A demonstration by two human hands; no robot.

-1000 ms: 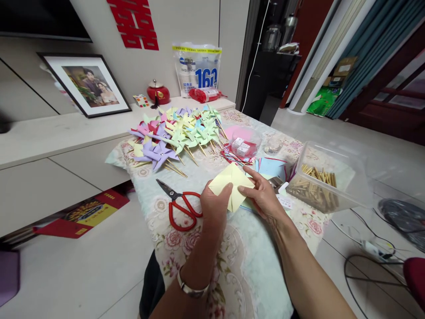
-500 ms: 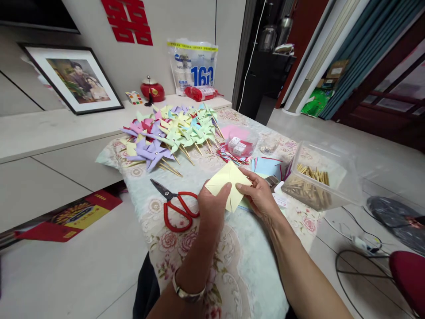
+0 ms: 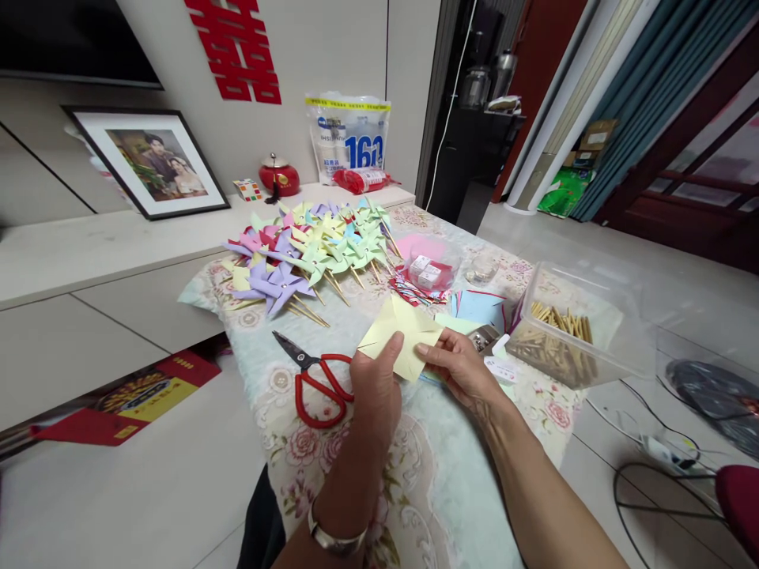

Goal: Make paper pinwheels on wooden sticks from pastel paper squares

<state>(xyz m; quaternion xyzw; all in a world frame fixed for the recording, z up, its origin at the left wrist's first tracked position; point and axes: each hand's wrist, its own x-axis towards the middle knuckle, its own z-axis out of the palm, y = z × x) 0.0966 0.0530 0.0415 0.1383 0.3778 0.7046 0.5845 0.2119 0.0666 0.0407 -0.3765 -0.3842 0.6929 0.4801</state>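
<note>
A square of pale yellow paper [image 3: 398, 325] with slits cut in from its corners is held above the table between both hands. My left hand [image 3: 377, 387] grips its near left side, thumb on top. On the right side, my right hand [image 3: 466, 365] pinches the paper between thumb and fingers. Red-handled scissors [image 3: 320, 387] lie on the cloth just left of my left hand, blades pointing away. Beyond them is a pile of paper pinwheels [image 3: 314, 253] on sticks. A small box of metal pins [image 3: 483, 340] sits behind my right hand.
A clear plastic bin [image 3: 569, 340] of short wooden sticks stands at the table's right. Blue paper sheets [image 3: 477, 307], a clear container [image 3: 428, 269] and cut scraps lie at the middle back. A cabinet [image 3: 178, 237] borders the far left, and cables [image 3: 646, 442] run over the floor.
The yellow paper has shifted slightly left and turned a little in my hands. The view has tilted up slightly, so the surroundings sit lower. Both hands keep their hold.
</note>
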